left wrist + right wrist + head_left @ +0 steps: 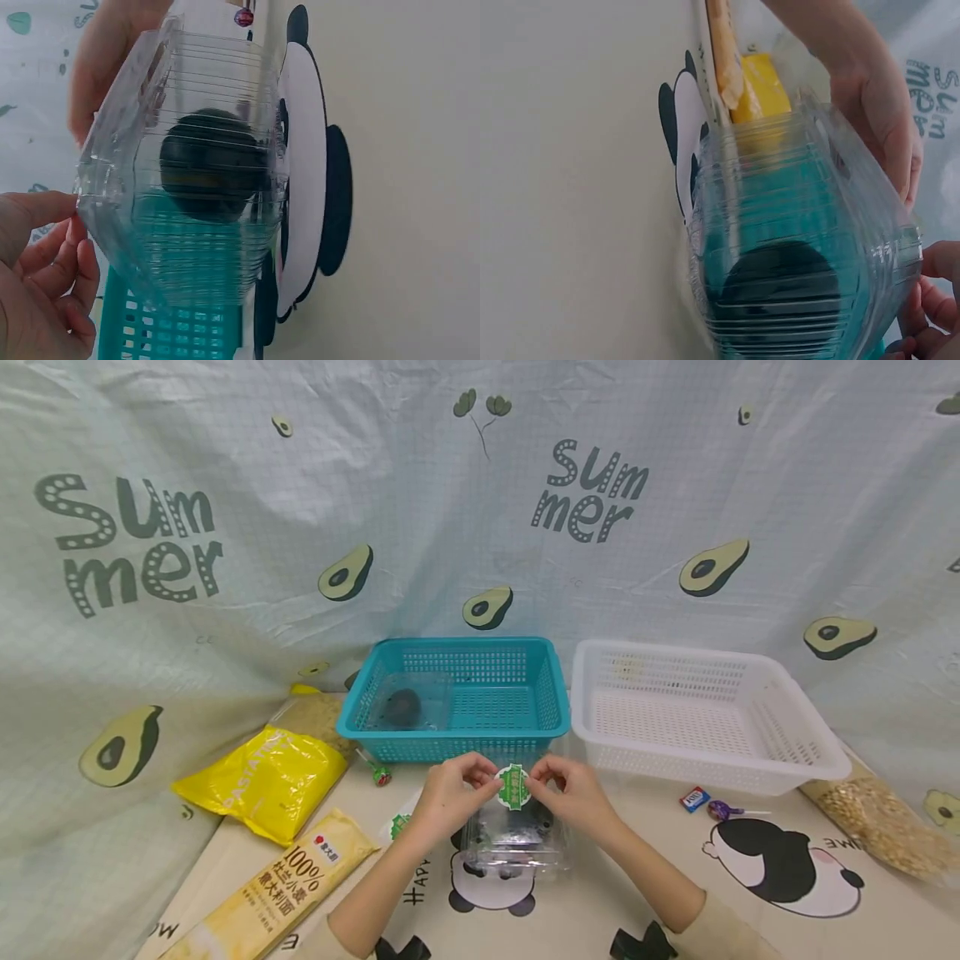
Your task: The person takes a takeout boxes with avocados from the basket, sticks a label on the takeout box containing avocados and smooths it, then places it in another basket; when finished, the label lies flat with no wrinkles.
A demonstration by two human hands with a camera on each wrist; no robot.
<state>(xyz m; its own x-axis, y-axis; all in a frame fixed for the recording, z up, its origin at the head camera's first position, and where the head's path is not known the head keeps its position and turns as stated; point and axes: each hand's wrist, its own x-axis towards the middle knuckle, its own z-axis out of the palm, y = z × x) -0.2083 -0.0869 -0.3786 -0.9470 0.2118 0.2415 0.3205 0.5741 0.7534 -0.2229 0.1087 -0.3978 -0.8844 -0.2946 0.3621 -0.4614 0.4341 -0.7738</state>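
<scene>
A clear ridged plastic box stands on the table in front of me, with a dark round thing inside it. Over the top of the box is a round green and white sticker. My left hand pinches the sticker's left edge between thumb and forefinger. On the opposite edge, the thumb and forefinger of my right hand pinch it too. Whether the sticker touches the lid cannot be told. Both wrist views show the box from its sides, with fingers along its upper edge.
Behind the box stands a teal basket holding another clear box; a white basket is to its right. Yellow bag and pasta packet lie left. Lollipops and a small blue-red packet lie nearby; a grain bag sits right.
</scene>
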